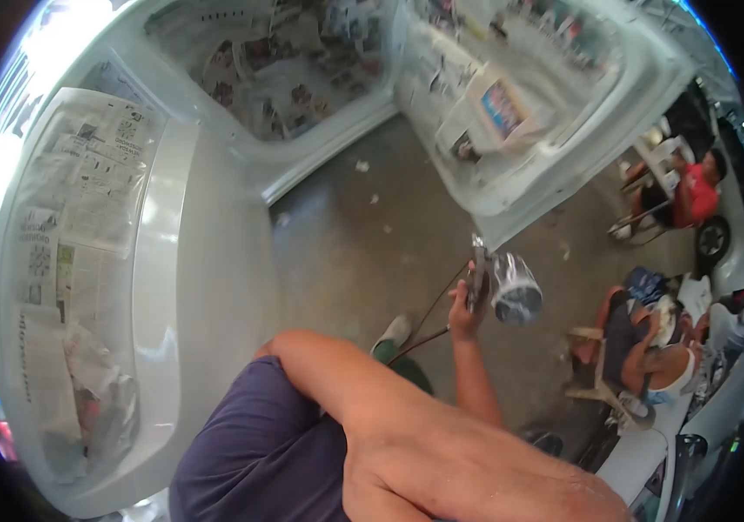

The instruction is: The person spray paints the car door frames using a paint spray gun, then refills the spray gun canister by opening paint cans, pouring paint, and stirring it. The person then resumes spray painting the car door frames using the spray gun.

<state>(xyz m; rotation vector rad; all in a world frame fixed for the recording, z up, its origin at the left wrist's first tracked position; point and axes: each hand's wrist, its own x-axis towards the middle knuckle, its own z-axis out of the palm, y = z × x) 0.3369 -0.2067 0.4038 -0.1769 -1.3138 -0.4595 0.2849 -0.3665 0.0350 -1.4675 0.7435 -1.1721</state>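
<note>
My right hand [466,306] is closed around the grip of a spray gun [477,277]. Its cup [516,294], which looks wrapped in clear plastic, sticks out to the right of the gun. A thin dark hose [420,344] runs from the gun down toward my legs. The gun's tip is close to the lower corner of an open, pale car door [516,202]. My left arm [346,370] is bent, with its elbow beside the pale car panel [215,261]; the left hand is hidden behind my body and dark purple clothing [259,444].
Newspaper [98,174] covers the window area of the left panel, and more masks the door opening [276,70]. Scraps of paper lie on the concrete floor [346,235]. At right, one person in red [698,191] sits, and another [659,365] sits nearer beside a wooden stool [594,370].
</note>
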